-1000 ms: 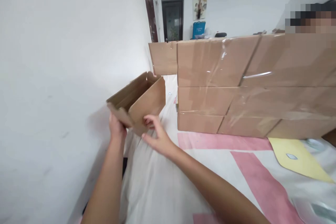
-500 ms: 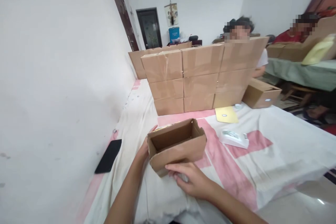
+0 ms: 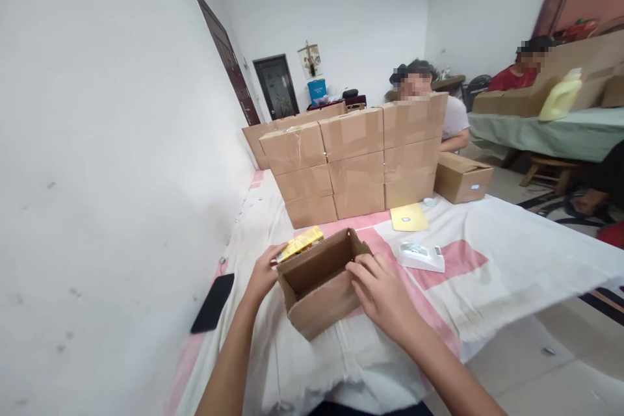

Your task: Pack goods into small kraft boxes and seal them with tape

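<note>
I am gripping the near rim of the open carton (image 3: 319,309) with my right hand (image 3: 383,292), at about three o'clock on it, my fingers bending over the edge. The carton is sitting right in front of me over the pink-and-white cloth (image 3: 526,234), its mouth facing up. My left hand (image 3: 263,276) is touching the left end of a yellow packet (image 3: 299,244); whether it is closing firmly on it, I cannot tell. The packet is lying just beyond the carton's far wall, at eleven o'clock. From the carton, a black slab (image 3: 213,303) is lying at nine, a white device (image 3: 423,257) at two, and a yellow card (image 3: 410,216) between one and two. Stacked cartons (image 3: 353,166) are standing at twelve, farther off.
</note>
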`<state>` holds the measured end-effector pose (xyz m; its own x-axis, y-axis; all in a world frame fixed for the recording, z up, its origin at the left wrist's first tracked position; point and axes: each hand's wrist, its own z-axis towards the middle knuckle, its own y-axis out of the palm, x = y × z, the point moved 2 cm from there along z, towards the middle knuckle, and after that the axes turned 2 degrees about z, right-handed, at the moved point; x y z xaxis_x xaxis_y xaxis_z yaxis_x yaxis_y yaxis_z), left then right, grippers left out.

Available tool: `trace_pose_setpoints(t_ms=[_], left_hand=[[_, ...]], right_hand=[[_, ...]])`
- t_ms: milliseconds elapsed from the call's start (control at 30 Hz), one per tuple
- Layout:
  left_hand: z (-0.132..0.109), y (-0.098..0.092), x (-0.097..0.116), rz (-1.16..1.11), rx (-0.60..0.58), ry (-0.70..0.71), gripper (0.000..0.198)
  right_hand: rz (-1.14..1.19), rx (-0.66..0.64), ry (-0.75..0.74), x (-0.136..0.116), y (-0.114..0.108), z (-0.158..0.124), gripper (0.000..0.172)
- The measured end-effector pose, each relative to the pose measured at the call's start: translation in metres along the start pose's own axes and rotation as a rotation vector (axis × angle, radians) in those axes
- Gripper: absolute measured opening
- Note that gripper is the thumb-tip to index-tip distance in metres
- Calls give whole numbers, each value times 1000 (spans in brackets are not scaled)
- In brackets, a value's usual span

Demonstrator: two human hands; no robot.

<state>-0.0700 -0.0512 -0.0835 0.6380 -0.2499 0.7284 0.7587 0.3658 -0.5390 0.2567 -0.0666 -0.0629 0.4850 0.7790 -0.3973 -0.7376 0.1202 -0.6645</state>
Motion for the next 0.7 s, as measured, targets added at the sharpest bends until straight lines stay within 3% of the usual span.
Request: trace_pose_setpoints(t_ms=[167,267,367,467,567,700], left_hand=[[-5,-56,46,62,328,114,53],[-15,-71,88,54,347,231,51],[-26,-64,129,129,225,400,44],[-35,-45,157,201,84,495,40],[-43,-31,170,232,8,496,37],[-52,-29,176,277,15,493,36]], right_hand=[[18,71,-3,-4,4,-11,34],[29,84,-13,-2,4,-11,34],[49,83,-12,-2,4,-12,34],[71,92,4,-4,4,-16,34],[92,124,17,-7,4,-19,33],[109,145,30,-9,6,-21,34]])
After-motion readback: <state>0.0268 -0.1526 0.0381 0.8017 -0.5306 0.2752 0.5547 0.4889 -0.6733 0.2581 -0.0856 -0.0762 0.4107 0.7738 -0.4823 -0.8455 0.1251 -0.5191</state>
